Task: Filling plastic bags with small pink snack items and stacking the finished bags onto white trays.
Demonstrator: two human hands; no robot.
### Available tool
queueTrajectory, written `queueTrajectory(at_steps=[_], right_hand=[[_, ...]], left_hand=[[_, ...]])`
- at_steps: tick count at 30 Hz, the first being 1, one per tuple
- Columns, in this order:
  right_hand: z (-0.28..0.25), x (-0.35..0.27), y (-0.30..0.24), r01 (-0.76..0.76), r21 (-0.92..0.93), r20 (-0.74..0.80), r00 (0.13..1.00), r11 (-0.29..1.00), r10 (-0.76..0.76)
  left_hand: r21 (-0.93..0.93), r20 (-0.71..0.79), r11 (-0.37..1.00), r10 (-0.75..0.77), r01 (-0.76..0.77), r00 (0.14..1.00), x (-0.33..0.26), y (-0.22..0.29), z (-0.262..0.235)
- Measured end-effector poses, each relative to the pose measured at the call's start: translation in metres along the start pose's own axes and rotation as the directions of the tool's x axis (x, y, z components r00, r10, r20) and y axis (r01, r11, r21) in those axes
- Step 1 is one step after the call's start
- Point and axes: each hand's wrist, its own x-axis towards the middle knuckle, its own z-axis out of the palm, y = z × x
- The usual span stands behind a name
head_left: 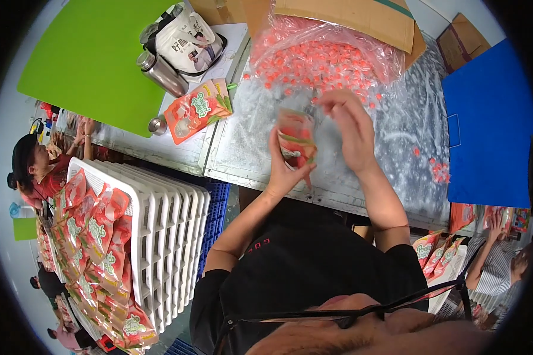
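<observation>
Nearest the camera sits the person's black shirt (314,266), with both bare forearms rising from it toward the worktop (249,148). That worktop, a wide metal sheet under clear film, is the largest surface; its near edge runs just below the hands.

A large clear bag of small orange sweets (320,56) lies at the far side, spilling loose pieces toward the hands. A blue board (491,124) bounds the right side, a green board (89,59) the far left. A white slatted crate (166,231) stands low on the left, stacked with filled pouches.

The left hand (284,168) is clamped on a small printed pouch (296,139), held upright above the worktop. The right hand (349,121) hovers at the pouch mouth, fingers bunched; whether it holds sweets cannot be told.

For a clean fill, the pouch mouth is best kept open and level, directly under the right hand.

Open room lies right of the hands, where only a few stray sweets rest. A spare pouch (198,109) and a steel flask (163,74) crowd the left.
</observation>
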Motion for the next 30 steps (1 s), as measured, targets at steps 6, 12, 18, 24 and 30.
queueTrajectory(at_steps=[6, 12, 18, 24, 30], right_hand=[[-0.003, -0.022, 0.017, 0.314, -0.583, 0.421, 0.906, 0.749, -0.052], [-0.02, -0.023, 0.025, 0.462, -0.511, 0.471, 0.856, 0.725, -0.213], [-0.027, -0.021, 0.009, 0.459, -0.502, 0.548, 0.824, 0.733, -0.142], [-0.019, -0.026, 0.004, 0.261, -0.518, 0.45, 0.893, 0.815, 0.0], [-0.021, -0.027, 0.026, 0.406, -0.527, 0.514, 0.852, 0.747, -0.101]], left_hand=[[0.303, -0.154, 0.913, 0.33, -0.273, 0.931, 0.004, -0.02, -0.005], [0.317, 0.098, 0.946, 0.044, -0.073, 0.994, 0.015, -0.03, -0.057], [0.442, -0.073, 0.895, 0.103, -0.061, 0.992, 0.014, -0.01, -0.063], [0.532, -0.077, 0.824, 0.276, -0.194, 0.958, 0.015, -0.01, -0.07], [0.519, -0.014, 0.837, 0.21, -0.172, 0.978, 0.013, -0.009, -0.081]])
